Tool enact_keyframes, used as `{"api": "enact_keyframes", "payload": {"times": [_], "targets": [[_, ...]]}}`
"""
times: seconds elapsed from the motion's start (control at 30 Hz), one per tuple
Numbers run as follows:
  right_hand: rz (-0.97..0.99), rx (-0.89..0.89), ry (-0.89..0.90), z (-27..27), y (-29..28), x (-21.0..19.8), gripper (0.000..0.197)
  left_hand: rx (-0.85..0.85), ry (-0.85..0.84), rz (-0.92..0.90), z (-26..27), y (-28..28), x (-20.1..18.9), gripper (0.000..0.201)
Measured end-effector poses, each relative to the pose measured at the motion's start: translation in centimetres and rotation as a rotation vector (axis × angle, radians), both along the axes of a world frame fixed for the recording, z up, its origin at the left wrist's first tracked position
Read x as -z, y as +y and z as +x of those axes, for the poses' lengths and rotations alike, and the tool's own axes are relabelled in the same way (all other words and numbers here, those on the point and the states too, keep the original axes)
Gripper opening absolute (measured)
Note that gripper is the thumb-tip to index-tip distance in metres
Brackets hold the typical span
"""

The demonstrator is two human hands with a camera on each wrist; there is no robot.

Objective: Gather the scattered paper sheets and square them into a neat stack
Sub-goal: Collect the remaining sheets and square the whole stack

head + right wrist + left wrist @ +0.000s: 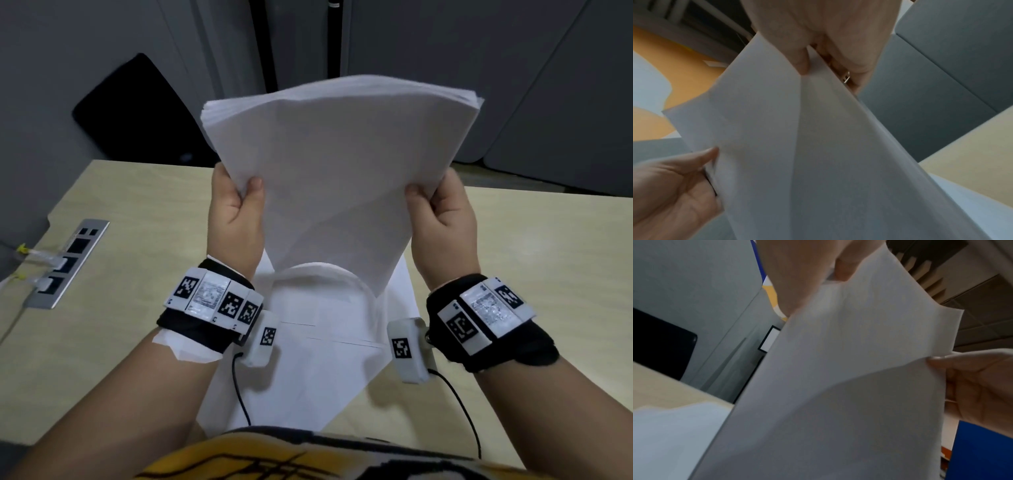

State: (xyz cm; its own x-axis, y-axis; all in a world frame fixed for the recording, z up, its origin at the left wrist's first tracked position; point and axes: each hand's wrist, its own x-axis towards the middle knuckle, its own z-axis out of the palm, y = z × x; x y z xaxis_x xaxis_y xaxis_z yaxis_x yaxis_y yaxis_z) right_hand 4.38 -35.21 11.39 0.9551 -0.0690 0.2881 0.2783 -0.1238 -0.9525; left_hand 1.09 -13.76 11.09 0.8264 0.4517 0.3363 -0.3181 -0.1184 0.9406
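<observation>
Matt white paper sheets

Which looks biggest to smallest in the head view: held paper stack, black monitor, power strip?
1. Held paper stack, though it is nearest the camera, which inflates it.
2. Black monitor, behind the table, partly hidden by the stack.
3. Power strip, set in the table.

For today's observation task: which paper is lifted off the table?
The thick bundle gripped upright by both hands; the other sheets lie flat on the table.

Two hands, one paper stack
</observation>
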Motion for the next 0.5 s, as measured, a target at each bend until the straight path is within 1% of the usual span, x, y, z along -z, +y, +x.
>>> {"api": "enact_keyframes", "payload": {"times": [0.03, 0.1, 0.17, 0.23, 0.27, 0.33, 0.43, 0.5], "targets": [[-0.032, -0.021, 0.030, 0.1, -0.2, 0.4, 0.024, 0.002, 0.033, 0.004, -0.1, -0.1, 0.4, 0.031], [-0.159, -0.061, 0.156, -0.2, -0.5, 1.9, 0.029, 0.017, 0.185, 0.006, -0.5, -0.7, 2.4, 0.029], [-0.278, -0.077, 0.305, -0.7, -1.1, 4.1, 0.030, 0.041, 0.351, -0.010, -0.8, -1.3, 5.1, 0.035], [-0.372, -0.102, 0.413, -1.2, -1.5, 6.0, 0.027, 0.053, 0.459, 0.041, -1.1, -1.8, 6.9, 0.041], [-0.402, -0.111, 0.436, -1.4, -1.7, 6.6, 0.026, 0.054, 0.486, 0.070, -1.2, -2.0, 7.3, 0.041], [-0.416, -0.108, 0.437, -1.5, -1.8, 6.9, 0.027, 0.029, 0.492, 0.070, -1.1, -2.2, 7.4, 0.038], [-0.370, -0.076, 0.407, -1.1, -1.7, 6.5, 0.019, -0.057, 0.493, 0.101, -0.9, -1.9, 6.4, 0.033], [-0.337, -0.083, 0.408, -0.9, -1.4, 6.6, 0.014, -0.124, 0.526, 0.124, -0.6, -0.8, 6.5, 0.030]]}}
